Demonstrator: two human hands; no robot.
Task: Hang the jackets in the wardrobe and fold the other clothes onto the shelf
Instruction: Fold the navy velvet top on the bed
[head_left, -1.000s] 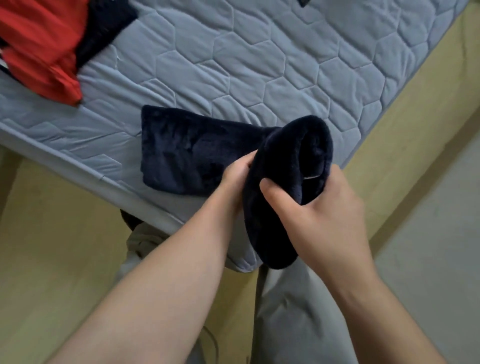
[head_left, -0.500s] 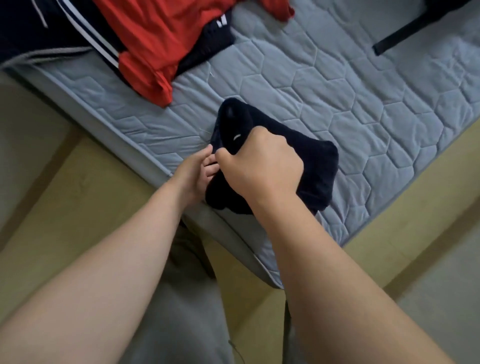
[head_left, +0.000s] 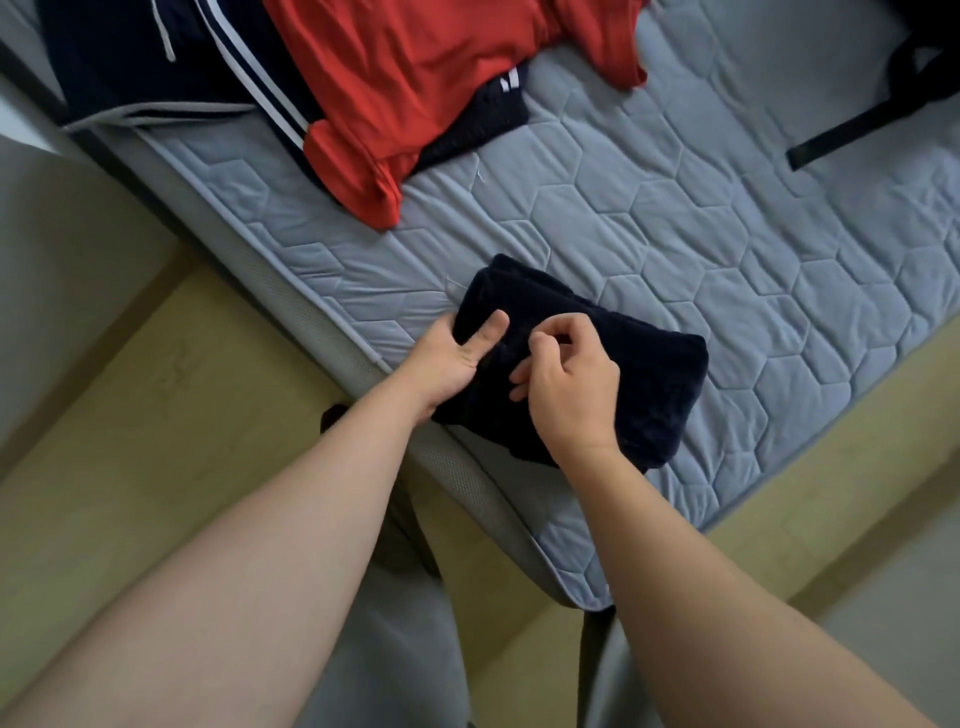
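- Grey mattress (head_left: 675, 234), front edge: navy bundle (head_left: 649, 384) folded small.
- Left hand (head_left: 447, 358) gripping its end, right hand (head_left: 566, 389) pinching its top.
- Red shirt (head_left: 426, 78), striped jacket (head_left: 156, 52) at far-left corner: untouched.

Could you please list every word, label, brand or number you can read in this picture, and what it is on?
No readable text anywhere. The navy garment under the red shirt bears a small white striped mark, with no letters legible.
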